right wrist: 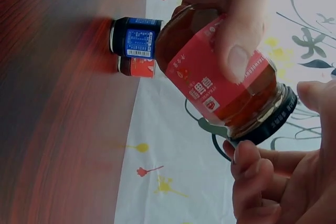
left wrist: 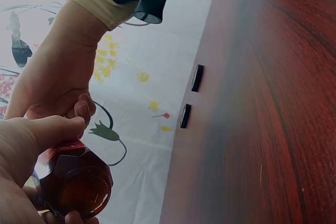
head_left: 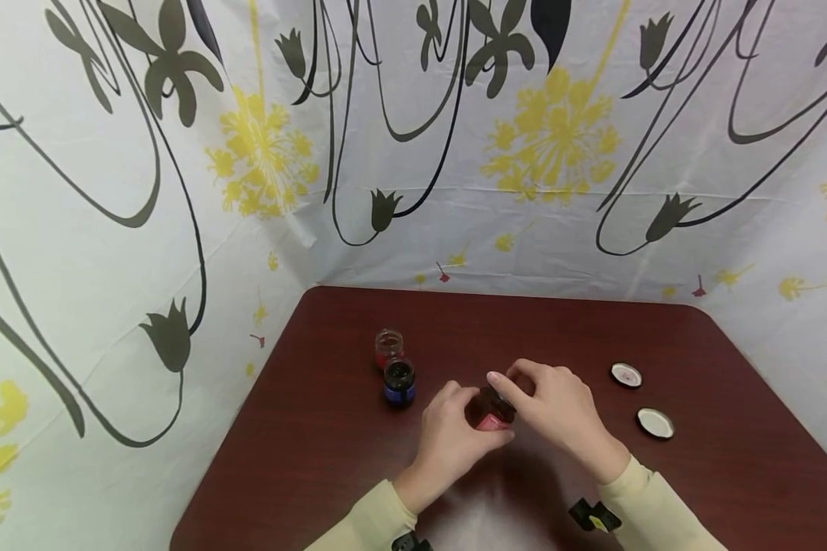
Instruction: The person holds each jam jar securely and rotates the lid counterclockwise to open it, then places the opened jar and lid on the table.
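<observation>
My left hand (head_left: 448, 436) grips a glass jar (right wrist: 194, 72) of dark red strawberry jam with a red label, held tilted above the table. In the right wrist view, a black lid (right wrist: 270, 121) sits on the jar's mouth. The fingers and thumb of my right hand (head_left: 558, 405) pinch that lid from opposite sides of its rim. Seen from the left wrist, the jar's faceted glass base (left wrist: 81, 187) faces the camera. Whether the lid is tight or loose cannot be told.
Left of my hands stand a jar with a blue label (head_left: 399, 392) and, behind it, a glass jar with a red label (head_left: 389, 344); both are lidless. Two loose lids, one smaller (head_left: 626, 374) and one larger (head_left: 655, 422), lie inside-up at right on the dark red table (head_left: 303, 459).
</observation>
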Demonstrator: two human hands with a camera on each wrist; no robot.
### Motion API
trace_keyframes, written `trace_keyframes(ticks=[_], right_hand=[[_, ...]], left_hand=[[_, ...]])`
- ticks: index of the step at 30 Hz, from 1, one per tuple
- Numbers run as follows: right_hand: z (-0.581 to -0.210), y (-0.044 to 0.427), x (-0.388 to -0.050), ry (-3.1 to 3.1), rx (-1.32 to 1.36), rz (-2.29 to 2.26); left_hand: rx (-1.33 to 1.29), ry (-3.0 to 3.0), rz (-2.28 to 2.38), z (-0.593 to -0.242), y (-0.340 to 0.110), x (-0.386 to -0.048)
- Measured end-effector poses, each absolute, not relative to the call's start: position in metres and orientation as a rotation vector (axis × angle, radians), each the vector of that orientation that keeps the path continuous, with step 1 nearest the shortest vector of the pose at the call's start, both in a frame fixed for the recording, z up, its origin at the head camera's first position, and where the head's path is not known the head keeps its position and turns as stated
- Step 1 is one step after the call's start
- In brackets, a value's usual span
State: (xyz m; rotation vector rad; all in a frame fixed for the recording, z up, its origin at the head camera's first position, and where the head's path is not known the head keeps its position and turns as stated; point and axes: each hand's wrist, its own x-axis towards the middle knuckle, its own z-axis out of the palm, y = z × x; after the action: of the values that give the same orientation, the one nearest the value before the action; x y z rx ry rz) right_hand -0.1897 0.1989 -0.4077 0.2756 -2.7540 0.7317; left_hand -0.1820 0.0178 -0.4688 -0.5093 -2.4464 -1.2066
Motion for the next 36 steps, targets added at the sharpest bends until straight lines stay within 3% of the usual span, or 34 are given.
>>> trace_keyframes(ticks=[36], right_hand=[[-0.4125, 0.1995, -0.1876, -2.719, 0.269, 0.825]], left_hand=[[-0.518, -2.499, -1.191, -0.4588, 0.0178, -0.1801]])
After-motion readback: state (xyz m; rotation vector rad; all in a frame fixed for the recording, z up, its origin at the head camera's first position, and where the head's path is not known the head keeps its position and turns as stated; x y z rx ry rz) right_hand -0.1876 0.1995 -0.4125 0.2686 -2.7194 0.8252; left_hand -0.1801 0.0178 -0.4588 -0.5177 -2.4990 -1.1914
